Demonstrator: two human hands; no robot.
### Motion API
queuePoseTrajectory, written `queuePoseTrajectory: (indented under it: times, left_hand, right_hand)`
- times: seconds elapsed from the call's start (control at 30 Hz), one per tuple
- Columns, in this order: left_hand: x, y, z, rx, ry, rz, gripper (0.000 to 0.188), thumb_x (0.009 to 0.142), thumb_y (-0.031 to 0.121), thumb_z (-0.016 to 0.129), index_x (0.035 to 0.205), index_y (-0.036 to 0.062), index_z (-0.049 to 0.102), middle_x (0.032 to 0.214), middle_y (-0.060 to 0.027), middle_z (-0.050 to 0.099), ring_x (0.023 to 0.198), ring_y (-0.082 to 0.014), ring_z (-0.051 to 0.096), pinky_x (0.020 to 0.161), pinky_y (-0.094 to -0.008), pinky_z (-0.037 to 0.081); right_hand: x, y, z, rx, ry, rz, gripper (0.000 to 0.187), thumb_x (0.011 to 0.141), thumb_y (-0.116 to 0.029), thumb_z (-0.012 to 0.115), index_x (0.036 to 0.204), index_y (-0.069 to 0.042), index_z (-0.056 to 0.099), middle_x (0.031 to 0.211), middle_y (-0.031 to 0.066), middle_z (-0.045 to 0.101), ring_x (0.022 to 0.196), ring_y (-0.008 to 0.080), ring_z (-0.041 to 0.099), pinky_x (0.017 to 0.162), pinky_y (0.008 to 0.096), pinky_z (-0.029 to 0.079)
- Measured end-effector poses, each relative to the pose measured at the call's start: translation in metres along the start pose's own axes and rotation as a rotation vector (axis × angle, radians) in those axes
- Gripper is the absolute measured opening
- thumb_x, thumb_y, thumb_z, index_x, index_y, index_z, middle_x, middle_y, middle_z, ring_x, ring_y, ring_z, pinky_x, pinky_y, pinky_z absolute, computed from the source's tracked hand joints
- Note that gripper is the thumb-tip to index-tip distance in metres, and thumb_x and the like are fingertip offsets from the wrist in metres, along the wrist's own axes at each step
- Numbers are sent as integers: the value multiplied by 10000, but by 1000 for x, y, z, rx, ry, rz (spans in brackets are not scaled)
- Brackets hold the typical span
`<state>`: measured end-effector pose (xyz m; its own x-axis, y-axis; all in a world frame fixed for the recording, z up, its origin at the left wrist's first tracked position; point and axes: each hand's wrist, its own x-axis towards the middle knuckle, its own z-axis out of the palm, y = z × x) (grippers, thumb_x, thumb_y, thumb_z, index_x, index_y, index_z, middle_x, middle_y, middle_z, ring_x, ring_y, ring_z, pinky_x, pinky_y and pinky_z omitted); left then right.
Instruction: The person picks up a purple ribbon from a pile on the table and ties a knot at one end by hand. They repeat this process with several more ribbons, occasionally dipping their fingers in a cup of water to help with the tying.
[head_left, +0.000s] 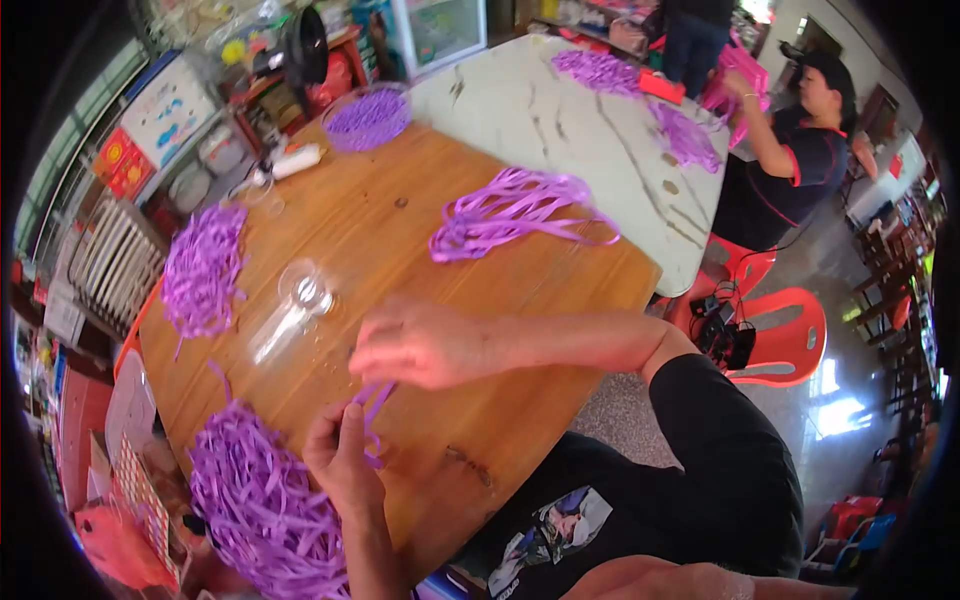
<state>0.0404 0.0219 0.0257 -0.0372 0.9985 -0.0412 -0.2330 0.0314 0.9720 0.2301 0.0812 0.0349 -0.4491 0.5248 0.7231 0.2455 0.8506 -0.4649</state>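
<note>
A narrow pinch of thumb and fingers forms the grip of the left hand, closed on a thin, flat purple strip that curls over the wooden table. Just above, the right hand reaches in from the side with fingers bent; motion blur hides the spread of its grip, and whether it touches the strip cannot be told.

Beside the left forearm, a large, tangled heap of glossy purple ribbon bulges over the table's near left corner. Beyond the hands, a clear, round, shiny piece sits on the smooth brown grain. A shaggy pile of purple strips lies along the left edge, while a looser bundle of long, flat loops stretches across the far right part of the wood. A round container at the far corner holds many small purple pieces.

Adjoining the wood, a white, dark-veined table bears more purple strips and a small red box. At its right side, a co-worker in a dark top raises a hand to a bright pink item, near red plastic chairs.
</note>
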Motion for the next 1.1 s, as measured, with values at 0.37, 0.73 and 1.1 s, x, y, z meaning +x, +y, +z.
queuePoseTrajectory:
  times: [0.37, 0.73, 1.1]
  left_hand:
    - [15, 1, -8, -40, 10, -108, 140, 839, 138, 678, 905, 17, 658, 697, 20, 571, 521, -27, 444, 420, -174, 309]
    - [10, -4, -10, -87, -46, -59, 122, 846, 112, 666, 927, 20, 669, 707, 32, 598, 523, -12, 418, 434, -166, 319]
    - [13, -8, -19, 92, -19, 15, 105, 856, 86, 653, 909, -4, 655, 661, 25, 572, 546, -18, 484, 463, -167, 386]
  right_hand:
    - [9, 6, -7, -91, -14, -12, 296, 752, -52, 708, 1044, -37, 663, 969, 79, 652, 837, 215, 594, 718, 297, 480]
    - [-2, 6, 18, -222, -120, -138, 337, 705, -97, 728, 1038, -85, 677, 824, 12, 592, 765, 180, 544, 644, 306, 371]
    - [15, 2, 14, -174, -194, -37, 217, 756, -54, 699, 972, -69, 681, 899, 41, 590, 798, 193, 556, 702, 306, 434]
